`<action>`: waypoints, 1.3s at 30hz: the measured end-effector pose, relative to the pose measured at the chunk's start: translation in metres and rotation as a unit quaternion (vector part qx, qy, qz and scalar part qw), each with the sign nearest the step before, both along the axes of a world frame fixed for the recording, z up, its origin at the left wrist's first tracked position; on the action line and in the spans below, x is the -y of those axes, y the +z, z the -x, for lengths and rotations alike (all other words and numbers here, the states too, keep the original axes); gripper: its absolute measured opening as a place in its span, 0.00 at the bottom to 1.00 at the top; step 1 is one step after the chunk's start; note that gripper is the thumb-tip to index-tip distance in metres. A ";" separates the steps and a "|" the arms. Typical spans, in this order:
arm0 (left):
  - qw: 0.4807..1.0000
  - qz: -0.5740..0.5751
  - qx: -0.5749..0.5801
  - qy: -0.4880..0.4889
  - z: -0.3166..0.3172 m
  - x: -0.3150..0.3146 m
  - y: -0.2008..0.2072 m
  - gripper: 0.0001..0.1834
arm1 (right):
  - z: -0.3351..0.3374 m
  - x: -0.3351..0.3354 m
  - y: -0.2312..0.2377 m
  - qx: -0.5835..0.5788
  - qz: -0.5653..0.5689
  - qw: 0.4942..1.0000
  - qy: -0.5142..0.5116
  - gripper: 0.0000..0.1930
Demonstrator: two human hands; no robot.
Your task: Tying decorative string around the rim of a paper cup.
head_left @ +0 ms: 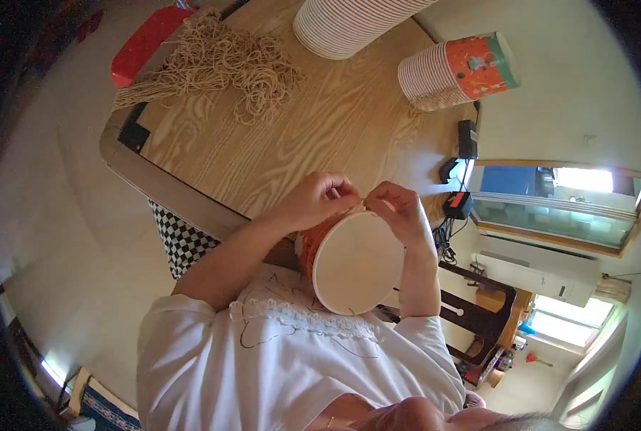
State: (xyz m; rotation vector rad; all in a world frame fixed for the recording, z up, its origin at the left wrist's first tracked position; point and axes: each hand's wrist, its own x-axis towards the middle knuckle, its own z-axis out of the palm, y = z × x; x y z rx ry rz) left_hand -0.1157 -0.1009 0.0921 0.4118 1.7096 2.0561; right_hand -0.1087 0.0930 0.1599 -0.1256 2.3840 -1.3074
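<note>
While your left hand (337, 197) and right hand (401, 212) are pinching closed, their content hidden, the orange paper bucket with round cream end (360, 264) is sitting just below them, probably being light, dentable, safest by its stiff rim.

Item: one table (327, 136), top in light brown wood grain, with a black fitting at the corner on my left. On it, I list:

- Twine (220, 61), tan, one loose tangled heap; strands trail to the left edge.
- Tall stack (349, 27) of nested pale containers, far side (its upper end runs out of my view).
- Shorter stack (453, 72) of nested containers, ribbed by pale rims, orange and green print at one end; standing or lying, I cannot tell.
- Black box (467, 138), small, by the right edge.
</note>
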 end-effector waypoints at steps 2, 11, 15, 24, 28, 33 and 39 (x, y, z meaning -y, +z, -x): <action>0.999 0.000 -0.007 -0.040 0.001 0.006 0.000 0.11 | -0.001 -0.001 0.001 0.020 0.022 0.999 -0.030 0.04; 0.990 -0.076 0.073 -0.093 -0.008 0.031 0.048 0.07 | -0.014 -0.014 0.004 0.027 0.058 0.997 0.034 0.20; 0.997 0.002 -0.049 -0.064 -0.007 0.022 0.070 0.10 | -0.016 -0.006 0.007 -0.002 0.047 0.997 0.059 0.18; 0.994 -0.018 -0.085 0.060 0.022 -0.033 0.038 0.13 | -0.011 -0.003 0.000 0.096 0.172 0.976 -0.094 0.07; 0.992 0.006 -0.098 0.079 0.022 -0.034 0.035 0.13 | -0.008 -0.006 -0.006 0.077 0.212 0.968 -0.111 0.04; 0.977 0.116 -0.155 0.092 0.022 -0.029 0.037 0.11 | -0.001 -0.011 -0.013 0.059 0.200 0.971 -0.116 0.05; 0.946 0.191 -0.226 0.131 0.017 -0.027 0.038 0.09 | 0.005 -0.009 -0.013 0.082 0.206 0.966 -0.135 0.05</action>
